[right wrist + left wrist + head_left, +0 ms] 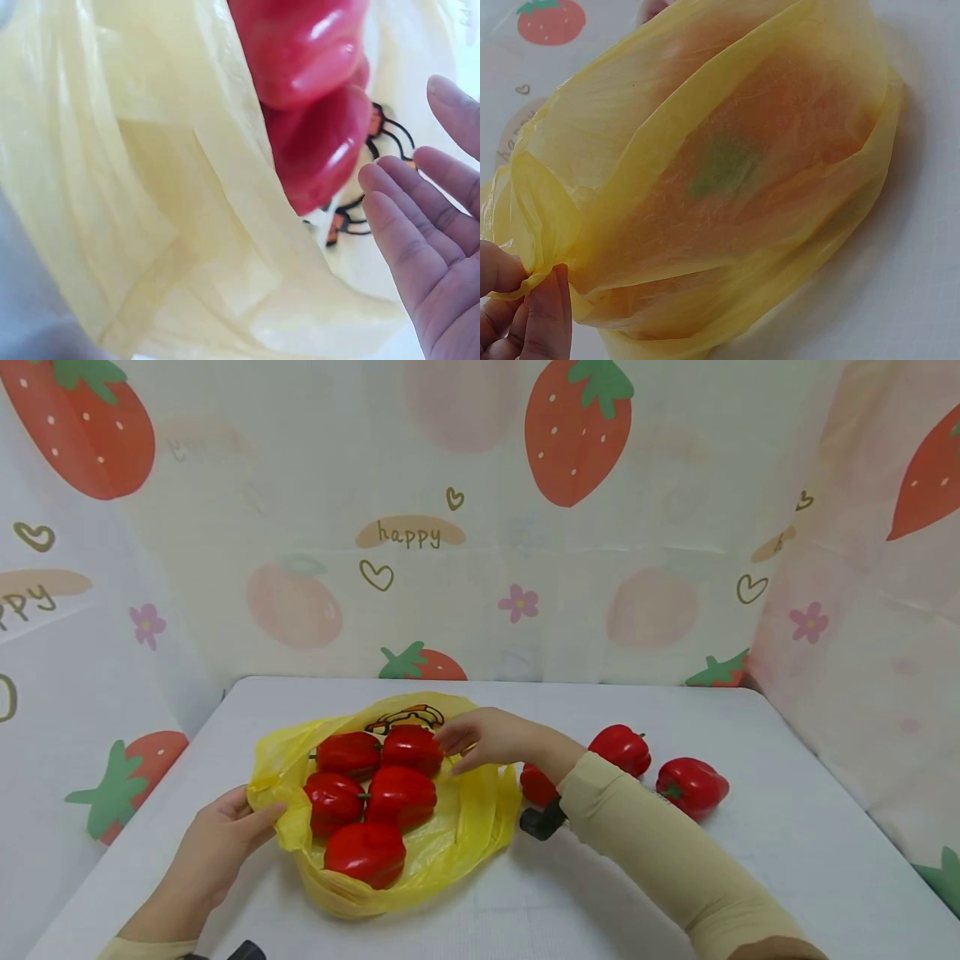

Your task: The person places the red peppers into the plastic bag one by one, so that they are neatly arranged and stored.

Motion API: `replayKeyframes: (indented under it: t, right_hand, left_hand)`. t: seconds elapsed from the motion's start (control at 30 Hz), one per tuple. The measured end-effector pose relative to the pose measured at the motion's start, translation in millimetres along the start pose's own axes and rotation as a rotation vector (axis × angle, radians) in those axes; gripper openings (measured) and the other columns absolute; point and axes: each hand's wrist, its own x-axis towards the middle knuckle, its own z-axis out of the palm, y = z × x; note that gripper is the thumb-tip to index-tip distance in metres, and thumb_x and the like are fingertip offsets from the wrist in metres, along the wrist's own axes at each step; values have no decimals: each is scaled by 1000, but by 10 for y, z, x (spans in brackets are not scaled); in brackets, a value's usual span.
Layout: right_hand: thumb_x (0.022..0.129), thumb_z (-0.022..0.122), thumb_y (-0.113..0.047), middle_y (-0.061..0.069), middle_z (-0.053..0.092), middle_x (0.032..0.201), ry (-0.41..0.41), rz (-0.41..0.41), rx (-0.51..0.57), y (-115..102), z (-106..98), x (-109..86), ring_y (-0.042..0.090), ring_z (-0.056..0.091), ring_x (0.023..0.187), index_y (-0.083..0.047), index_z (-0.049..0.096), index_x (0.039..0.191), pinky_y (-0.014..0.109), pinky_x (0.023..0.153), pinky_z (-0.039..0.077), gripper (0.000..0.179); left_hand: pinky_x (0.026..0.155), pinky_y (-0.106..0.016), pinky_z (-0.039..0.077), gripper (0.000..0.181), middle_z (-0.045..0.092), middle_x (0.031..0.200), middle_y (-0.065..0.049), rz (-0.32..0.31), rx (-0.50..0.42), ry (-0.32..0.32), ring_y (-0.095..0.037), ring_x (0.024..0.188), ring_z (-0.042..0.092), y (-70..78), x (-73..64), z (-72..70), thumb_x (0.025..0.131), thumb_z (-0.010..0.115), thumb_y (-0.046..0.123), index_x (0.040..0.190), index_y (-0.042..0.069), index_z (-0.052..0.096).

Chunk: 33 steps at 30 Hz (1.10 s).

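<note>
A yellow plastic bag lies open on the table with several red bell peppers inside. At the bag's left rim my left hand pinches the plastic between thumb and fingers; the left wrist view shows this bunched edge too. My right hand is over the bag's right side, beside the upper right pepper. In the right wrist view that hand has its fingers extended, with nothing in it. A black printed drawing shows on the bag's back inner wall.
To the right of the bag are three more red bell peppers: one at the back, another farther right, and a third partly behind my right wrist. A strawberry-printed cloth hangs around the white table.
</note>
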Motion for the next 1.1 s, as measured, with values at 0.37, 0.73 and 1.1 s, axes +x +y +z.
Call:
replayKeyframes:
  t: [0.37,0.73,1.1]
  right_hand:
    - [80,69,-10,9,59,117,82,3,85,183,-230,-310,23,55,109,-10,55,123,30,88,50,45]
    - [79,72,-15,4,61,113,178,44,66,446,-421,-662,26,55,110,-16,56,120,32,90,49,44]
    - [79,72,-23,4,59,119,195,124,28,658,-444,-961,27,52,114,-17,55,122,38,92,48,47]
  left_hand:
    - [91,-31,45,74,36,142,-16,8,2,4,-13,110,52,5,-12,-3,87,57,43,143,4,27]
    - [90,-30,46,74,37,141,-16,19,2,2,-6,104,54,6,-15,-5,87,57,43,142,4,28]
    - [88,-28,47,73,37,141,-17,26,1,4,0,100,54,15,-21,7,87,58,42,142,3,29]
